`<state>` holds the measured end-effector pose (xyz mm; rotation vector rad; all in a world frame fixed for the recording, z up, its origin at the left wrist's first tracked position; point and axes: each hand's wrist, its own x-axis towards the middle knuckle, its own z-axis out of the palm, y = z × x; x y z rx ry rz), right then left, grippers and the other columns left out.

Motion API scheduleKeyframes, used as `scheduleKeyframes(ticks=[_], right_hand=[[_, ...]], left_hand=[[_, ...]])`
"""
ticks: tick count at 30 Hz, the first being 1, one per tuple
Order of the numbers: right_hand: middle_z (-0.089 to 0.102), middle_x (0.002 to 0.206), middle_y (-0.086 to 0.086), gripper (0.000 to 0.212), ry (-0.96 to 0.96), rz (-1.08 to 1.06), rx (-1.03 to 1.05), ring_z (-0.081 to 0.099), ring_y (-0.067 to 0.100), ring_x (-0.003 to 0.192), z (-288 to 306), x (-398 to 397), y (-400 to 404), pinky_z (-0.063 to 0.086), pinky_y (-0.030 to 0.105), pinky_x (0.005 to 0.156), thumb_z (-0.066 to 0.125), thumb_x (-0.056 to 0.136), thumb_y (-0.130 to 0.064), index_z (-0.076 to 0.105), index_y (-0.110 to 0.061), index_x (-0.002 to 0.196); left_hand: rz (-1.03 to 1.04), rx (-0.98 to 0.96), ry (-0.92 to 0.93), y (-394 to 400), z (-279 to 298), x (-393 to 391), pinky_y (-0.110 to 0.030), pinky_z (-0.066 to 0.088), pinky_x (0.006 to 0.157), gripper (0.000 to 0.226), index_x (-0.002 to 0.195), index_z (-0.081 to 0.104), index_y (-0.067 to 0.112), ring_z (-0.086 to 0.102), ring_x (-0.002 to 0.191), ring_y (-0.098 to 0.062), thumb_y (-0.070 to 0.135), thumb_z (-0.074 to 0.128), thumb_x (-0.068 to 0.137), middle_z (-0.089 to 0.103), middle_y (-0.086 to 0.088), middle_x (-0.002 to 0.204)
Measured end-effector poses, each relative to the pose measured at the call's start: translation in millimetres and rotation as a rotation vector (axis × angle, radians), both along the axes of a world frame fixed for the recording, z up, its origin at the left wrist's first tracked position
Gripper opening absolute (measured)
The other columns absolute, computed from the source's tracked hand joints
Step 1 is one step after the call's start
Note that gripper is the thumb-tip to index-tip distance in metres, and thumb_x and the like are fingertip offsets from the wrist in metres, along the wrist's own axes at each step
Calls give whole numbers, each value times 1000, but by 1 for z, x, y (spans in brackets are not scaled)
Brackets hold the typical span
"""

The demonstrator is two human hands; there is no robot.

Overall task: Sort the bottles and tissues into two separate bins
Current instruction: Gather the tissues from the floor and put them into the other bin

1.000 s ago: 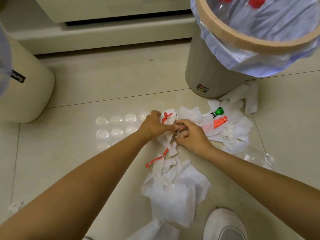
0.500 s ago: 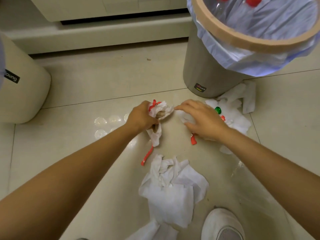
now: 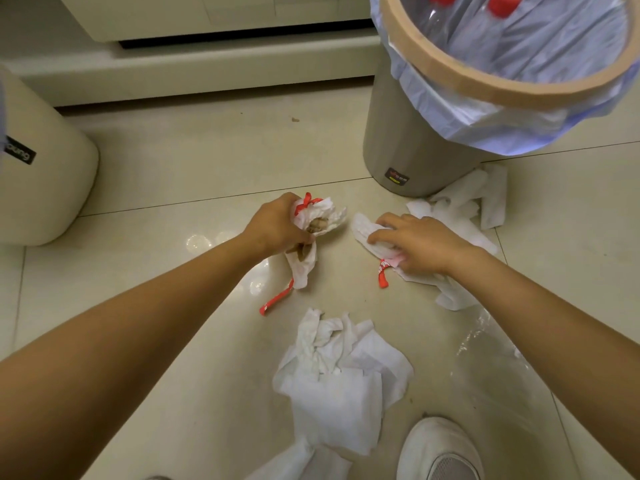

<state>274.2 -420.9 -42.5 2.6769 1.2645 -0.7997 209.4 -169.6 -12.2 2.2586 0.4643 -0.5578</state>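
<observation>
My left hand [image 3: 277, 226] grips a crumpled wad of white tissues [image 3: 320, 216] with a red strip hanging from it, just above the tiled floor. My right hand [image 3: 420, 242] rests on a heap of white tissues [image 3: 453, 216] by the foot of the grey bin [image 3: 408, 147], its fingers curling round a tissue [image 3: 365, 230] at the heap's left edge; a red strip [image 3: 382, 275] sticks out below it. The grey bin has a blue liner and holds clear bottles with red caps [image 3: 500, 5]. A cream bin [image 3: 41, 188] stands at the far left.
A larger pile of white tissues [image 3: 343, 375] lies on the floor in front of me. A clear plastic sheet [image 3: 491, 344] lies under my right forearm. My white shoe [image 3: 438, 448] is at the bottom. A cabinet base [image 3: 207, 64] runs along the back.
My hands, which met over the middle pile, have parted. The left has lifted a wad of tissues to the left; the right has moved onto the heap beside the grey bin, covering the green cap.
</observation>
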Motion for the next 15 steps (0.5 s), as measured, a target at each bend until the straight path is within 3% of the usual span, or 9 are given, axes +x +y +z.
scheduleKeyframes(ticks=[4, 9, 15], right_hand=[[49, 116, -7, 38, -41, -22, 59, 52, 20, 93, 1, -6, 1, 42, 33, 64, 55, 82, -16, 55, -32, 116], [52, 97, -10, 26, 46, -154, 117, 53, 17, 85, 3, -6, 5, 30, 26, 57, 58, 82, -18, 64, -29, 105], [60, 85, -6, 19, 162, -353, 430, 57, 19, 83, 22, -4, 23, 47, 35, 71, 66, 77, -16, 71, -28, 91]], left_hand=[[0, 7, -8, 2, 2, 0, -32, 48, 80, 62, 127, 49, 16, 52, 95, -22, 21, 79, 74, 56, -3, 109], [9, 16, -11, 7, 8, -2, -28, 42, 74, 65, 132, 46, 16, 50, 95, -21, 22, 78, 75, 51, 1, 107], [17, 7, -25, 25, 23, -8, -28, 44, 72, 56, 122, 50, 18, 53, 92, -21, 22, 79, 74, 56, 0, 106]])
